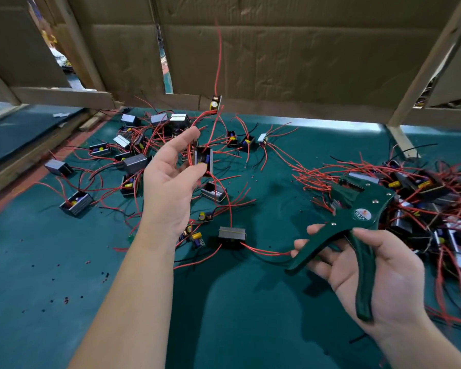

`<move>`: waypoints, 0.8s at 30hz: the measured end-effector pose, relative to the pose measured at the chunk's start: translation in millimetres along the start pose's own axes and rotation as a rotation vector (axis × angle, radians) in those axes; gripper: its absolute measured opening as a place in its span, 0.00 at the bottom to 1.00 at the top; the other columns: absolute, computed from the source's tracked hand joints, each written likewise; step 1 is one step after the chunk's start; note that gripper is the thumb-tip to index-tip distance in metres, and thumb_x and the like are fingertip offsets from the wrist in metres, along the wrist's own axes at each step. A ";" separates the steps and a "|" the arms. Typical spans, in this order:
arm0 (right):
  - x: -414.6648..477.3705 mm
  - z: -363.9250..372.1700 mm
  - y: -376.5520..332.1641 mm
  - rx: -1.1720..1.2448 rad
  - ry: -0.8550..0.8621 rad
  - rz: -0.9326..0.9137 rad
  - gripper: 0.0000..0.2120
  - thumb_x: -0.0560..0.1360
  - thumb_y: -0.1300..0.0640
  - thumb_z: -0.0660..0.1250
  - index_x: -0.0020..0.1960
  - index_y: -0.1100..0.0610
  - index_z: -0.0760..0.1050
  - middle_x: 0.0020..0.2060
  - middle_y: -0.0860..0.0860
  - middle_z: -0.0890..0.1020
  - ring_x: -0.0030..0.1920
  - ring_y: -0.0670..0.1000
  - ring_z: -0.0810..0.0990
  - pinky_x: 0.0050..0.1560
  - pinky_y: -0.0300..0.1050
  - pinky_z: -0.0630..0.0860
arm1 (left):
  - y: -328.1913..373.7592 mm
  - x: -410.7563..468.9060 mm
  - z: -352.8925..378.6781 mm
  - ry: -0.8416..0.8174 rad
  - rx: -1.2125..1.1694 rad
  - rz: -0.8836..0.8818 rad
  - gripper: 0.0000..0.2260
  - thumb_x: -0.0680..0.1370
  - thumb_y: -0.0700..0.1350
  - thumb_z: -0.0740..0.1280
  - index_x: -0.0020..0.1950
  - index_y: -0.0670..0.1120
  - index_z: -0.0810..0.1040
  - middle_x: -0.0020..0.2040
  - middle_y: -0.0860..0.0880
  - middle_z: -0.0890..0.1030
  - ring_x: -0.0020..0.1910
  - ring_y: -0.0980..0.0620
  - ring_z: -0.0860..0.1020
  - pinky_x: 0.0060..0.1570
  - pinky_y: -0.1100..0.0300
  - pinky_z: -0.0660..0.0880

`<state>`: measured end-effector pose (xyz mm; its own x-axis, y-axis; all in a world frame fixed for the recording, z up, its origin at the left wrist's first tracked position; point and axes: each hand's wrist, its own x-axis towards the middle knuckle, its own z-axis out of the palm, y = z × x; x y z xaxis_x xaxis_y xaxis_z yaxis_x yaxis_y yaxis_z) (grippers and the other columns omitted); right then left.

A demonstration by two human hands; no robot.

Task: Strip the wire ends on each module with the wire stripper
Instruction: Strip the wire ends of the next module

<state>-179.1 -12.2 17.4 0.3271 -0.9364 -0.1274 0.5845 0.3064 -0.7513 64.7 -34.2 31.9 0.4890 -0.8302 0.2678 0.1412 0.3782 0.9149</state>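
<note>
Green mat (237, 302) under you, a tangled pile (423, 198) of modules on the right, looser ones (76, 203) spread out on the left. Your right hand (378, 283) wraps the stripper (362, 209), handles sprung apart, head over the pile: rigid, fairly heavy, so keep hold low on the handles. Your left hand (168, 187) is up with its fingers spread, thumb at a module (203, 158); I can't tell if it's gripped. It looks light and hard-cased, so take it by the case. The red leads (266, 252) are thin and floppy and will likely snag.
</note>
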 end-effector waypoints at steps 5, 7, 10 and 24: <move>-0.2 0.4 -0.7 0.008 0.005 0.002 0.20 0.47 0.50 0.75 0.35 0.61 0.81 0.39 0.61 0.81 0.40 0.66 0.82 0.43 0.63 0.81 | 2.2 -1.3 4.7 0.010 -0.083 -0.008 0.24 0.69 0.31 0.66 0.63 0.46 0.75 0.61 0.49 0.78 0.63 0.43 0.75 0.60 0.50 0.74; -0.1 0.4 -0.8 0.012 0.009 0.003 0.21 0.46 0.50 0.76 0.35 0.61 0.81 0.39 0.61 0.81 0.40 0.66 0.82 0.44 0.63 0.81 | 5.8 0.1 6.1 0.047 -0.324 -0.098 0.17 0.74 0.30 0.64 0.60 0.43 0.75 0.52 0.49 0.81 0.56 0.43 0.79 0.55 0.53 0.78; -0.2 0.9 -1.0 0.016 0.005 0.005 0.20 0.47 0.50 0.75 0.34 0.60 0.81 0.39 0.61 0.81 0.40 0.66 0.82 0.45 0.64 0.80 | 7.5 3.8 0.9 0.087 -0.669 -0.223 0.06 0.77 0.32 0.61 0.52 0.41 0.72 0.46 0.43 0.80 0.53 0.40 0.80 0.53 0.56 0.79; -0.7 1.5 -0.4 0.023 -0.068 0.028 0.24 0.48 0.49 0.77 0.40 0.60 0.81 0.41 0.63 0.80 0.40 0.66 0.81 0.41 0.62 0.81 | 2.7 -8.4 14.6 -0.403 -0.464 -0.323 0.29 0.62 0.34 0.57 0.64 0.36 0.73 0.55 0.39 0.77 0.58 0.42 0.77 0.57 0.57 0.76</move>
<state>-178.5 -11.4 18.7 0.3931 -0.9136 -0.1035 0.5912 0.3373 -0.7326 48.5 -32.2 36.6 0.0153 -0.9840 0.1773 0.6229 0.1481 0.7682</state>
